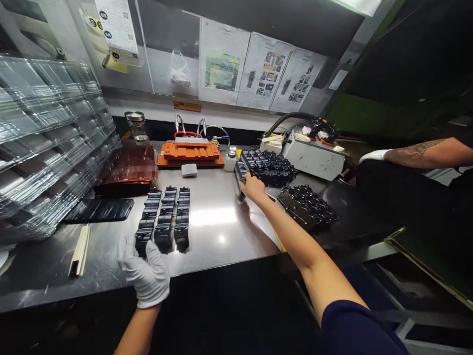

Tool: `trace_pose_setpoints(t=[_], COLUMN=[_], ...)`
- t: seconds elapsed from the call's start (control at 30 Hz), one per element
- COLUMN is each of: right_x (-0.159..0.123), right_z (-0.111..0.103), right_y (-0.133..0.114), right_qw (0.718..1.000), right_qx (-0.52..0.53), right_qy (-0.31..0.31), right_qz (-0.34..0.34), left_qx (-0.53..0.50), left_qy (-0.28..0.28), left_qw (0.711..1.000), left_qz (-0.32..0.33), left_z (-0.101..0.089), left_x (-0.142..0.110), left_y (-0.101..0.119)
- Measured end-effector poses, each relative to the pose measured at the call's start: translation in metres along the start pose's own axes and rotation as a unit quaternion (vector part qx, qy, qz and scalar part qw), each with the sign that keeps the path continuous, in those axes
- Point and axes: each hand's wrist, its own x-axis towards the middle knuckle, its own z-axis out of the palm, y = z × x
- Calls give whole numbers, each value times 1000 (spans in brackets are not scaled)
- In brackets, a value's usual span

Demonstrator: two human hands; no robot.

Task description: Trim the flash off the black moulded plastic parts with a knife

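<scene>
My left hand (147, 274), in a white glove, rests at the near end of three rows of small black plastic parts (165, 218) laid out on the shiny metal bench; its fingers are spread and touch the nearest parts. My bare right hand (253, 187) reaches far forward to the near left corner of a black tray (268, 166) filled with the same kind of parts. Its fingers curl over the tray's edge. A second black tray (306, 204) lies to the right of my forearm.
A tall stack of clear plastic trays (44, 138) stands at the left. An orange fixture (190, 153), a dark red cover (127, 170), a phone (99, 209), a small white bottle (230, 160) and a grey box (314, 158) sit behind. Another person's gloved hand (373, 156) shows at right.
</scene>
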Motion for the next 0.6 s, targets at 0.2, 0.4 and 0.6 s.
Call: trace_pose_setpoints(t=[0.2, 0.4, 0.6], right_x=[-117, -208, -203], right_z=[-16, -37, -53], right_y=[63, 91, 84], right_qw=[987, 850, 828], right_qx=[140, 456, 477], right_qy=[-70, -265, -282], right_qz=[-30, -20, -81], left_qx=[20, -82, -169], left_qy=[36, -317, -449], left_qw=[990, 933, 876], left_qz=[134, 149, -41], left_z=[-12, -12, -30], left_x=[-27, -80, -62], left_y=[10, 60, 98])
